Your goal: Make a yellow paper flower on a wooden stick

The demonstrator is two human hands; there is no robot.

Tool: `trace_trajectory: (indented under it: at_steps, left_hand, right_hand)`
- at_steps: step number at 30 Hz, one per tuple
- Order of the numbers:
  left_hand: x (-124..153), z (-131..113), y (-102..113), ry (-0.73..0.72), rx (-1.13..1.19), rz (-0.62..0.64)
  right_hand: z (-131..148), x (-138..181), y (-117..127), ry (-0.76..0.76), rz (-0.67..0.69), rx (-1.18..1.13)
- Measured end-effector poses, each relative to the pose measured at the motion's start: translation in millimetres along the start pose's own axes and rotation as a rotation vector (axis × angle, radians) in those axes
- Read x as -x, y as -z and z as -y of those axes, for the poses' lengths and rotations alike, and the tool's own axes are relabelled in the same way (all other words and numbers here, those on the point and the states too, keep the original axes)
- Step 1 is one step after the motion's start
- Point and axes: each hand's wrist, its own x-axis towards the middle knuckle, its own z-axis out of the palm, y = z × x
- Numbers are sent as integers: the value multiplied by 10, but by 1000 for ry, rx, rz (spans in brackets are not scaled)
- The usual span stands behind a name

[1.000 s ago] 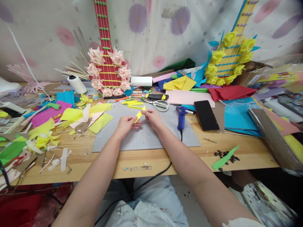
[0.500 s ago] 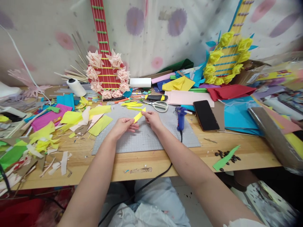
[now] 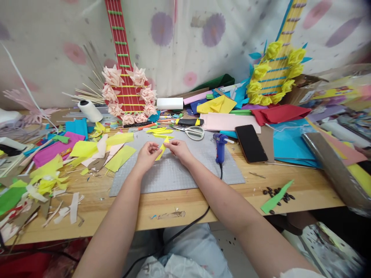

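Between both hands is a small pointed strip of yellow paper (image 3: 162,149), held at a slant over the grey cutting mat (image 3: 185,175). My left hand (image 3: 148,155) pinches its lower side between thumb and fingers. At its upper end, the fingertips of my right hand (image 3: 179,150) are closed on the same strip. Just beyond the hands lie several more yellow strips (image 3: 159,131) in a loose pile. Scissors with pale handles (image 3: 194,133) rest behind my right hand. A blue glue gun (image 3: 220,148) is on the mat's right side.
Yellow paper scraps (image 3: 120,158) and off-white offcuts (image 3: 74,207) spread over the left. A phone (image 3: 251,143) and blue sheets (image 3: 292,143) lie to the right, near dark beads (image 3: 285,197). A red paper guitar (image 3: 127,92) and a yellow one (image 3: 274,73) lean at the back.
Both hands have shifted slightly left with the yellow strip, which is now steeper. The fingers of my left hand have curled in more. The view has moved a little.
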Motion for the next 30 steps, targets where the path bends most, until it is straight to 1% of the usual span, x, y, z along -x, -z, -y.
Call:
trace_trajectory:
  at_steps: [3,5,7,9,12,15,19,22,25,28,30]
  left_hand:
    - [-39,8,80,100,29,-33]
    - [-85,37,158,166,4,-111]
    - [-134,78,237,197,-97,-202]
    - [-167,111,301,171,-304,-272]
    - [-169,113,340,138,-611,-280]
    - [-143,71,323,96,-742,-265]
    - [-126,8,297,-3,-830,-326]
    - [-118,-7,314,-18,-820,-391]
    - [-113,7,342,-26,-789,-434]
    - [-167,-2,346,-79,-780,-441]
    - [-275,-49,328,-149,-800,-420]
  right_hand:
    - [-35,-16,20,54,18,68]
    - [-69,-38,43,103,-40,143]
    - [-101,-59,72,156,-115,231]
    - [-115,-69,98,215,-157,309]
    - [-82,-55,121,270,-185,414]
    - [28,-42,135,272,-154,549]
    - [211,-131,169,265,-75,804]
    - [277,-271,175,348,-45,1062]
    - [252,-393,145,447,32,1297]
    - [191,-434,124,456,68,1404]
    - [164,-410,148,422,12,1360]
